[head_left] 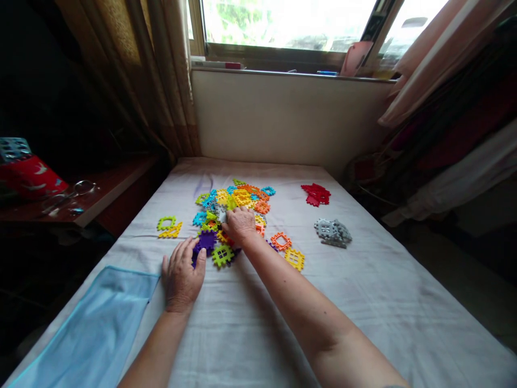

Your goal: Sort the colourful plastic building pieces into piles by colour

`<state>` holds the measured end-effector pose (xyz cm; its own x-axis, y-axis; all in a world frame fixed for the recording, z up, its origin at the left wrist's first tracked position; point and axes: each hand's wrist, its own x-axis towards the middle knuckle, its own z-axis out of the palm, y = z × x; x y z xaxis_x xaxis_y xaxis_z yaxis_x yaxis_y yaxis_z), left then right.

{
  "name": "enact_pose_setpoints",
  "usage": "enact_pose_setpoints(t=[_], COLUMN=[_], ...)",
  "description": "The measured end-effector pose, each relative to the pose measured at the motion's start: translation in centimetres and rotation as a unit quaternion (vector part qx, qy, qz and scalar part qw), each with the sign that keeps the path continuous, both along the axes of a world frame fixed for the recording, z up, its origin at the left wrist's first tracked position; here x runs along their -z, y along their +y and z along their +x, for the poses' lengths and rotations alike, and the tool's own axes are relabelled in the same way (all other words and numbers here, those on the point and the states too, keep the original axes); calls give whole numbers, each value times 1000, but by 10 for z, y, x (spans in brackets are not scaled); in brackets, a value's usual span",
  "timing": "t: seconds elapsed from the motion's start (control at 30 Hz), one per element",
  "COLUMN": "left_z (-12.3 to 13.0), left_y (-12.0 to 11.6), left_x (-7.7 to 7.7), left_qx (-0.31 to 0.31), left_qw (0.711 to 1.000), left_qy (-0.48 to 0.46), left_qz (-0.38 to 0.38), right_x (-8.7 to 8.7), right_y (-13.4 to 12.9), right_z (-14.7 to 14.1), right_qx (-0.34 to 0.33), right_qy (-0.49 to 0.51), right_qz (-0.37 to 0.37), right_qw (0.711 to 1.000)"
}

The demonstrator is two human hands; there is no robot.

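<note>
A mixed pile of notched plastic building tiles in yellow, orange, blue, green and purple lies mid-table. My right hand reaches into it, fingers curled down and closed at the edge of a grey tile; the fingertips are partly hidden. To the left, my left hand rests on the cloth with fingers stretched out, against a purple tile at the pile's near edge. Close by lies a green window tile. An orange frame tile and a yellow window tile lie right of my right wrist.
Red tiles and grey tiles form separate groups at the right. A green frame tile and a yellow piece lie left. A light-blue cloth bag covers the near left. A wall and window stand behind.
</note>
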<state>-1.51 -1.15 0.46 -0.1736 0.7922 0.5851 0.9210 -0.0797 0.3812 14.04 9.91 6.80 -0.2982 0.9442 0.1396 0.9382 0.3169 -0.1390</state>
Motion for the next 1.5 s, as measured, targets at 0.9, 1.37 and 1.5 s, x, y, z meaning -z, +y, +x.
enact_pose_setpoints(t=[0.9,1.37,1.5], left_z=[-21,62,107], left_y=[18,83,101], left_x=[-11,-46,-49], left_qx=[29,186,254], left_qw=[990,974,945], left_qy=[-130,35,128], left_qz=[-42,-125,-159], right_x=[14,6,10], right_y=[5,7,6], right_z=[291,253,194], right_qx=[436,373,222], right_qy=[132,170,220], right_qz=[26,96,79], right_qw=[890,907,947])
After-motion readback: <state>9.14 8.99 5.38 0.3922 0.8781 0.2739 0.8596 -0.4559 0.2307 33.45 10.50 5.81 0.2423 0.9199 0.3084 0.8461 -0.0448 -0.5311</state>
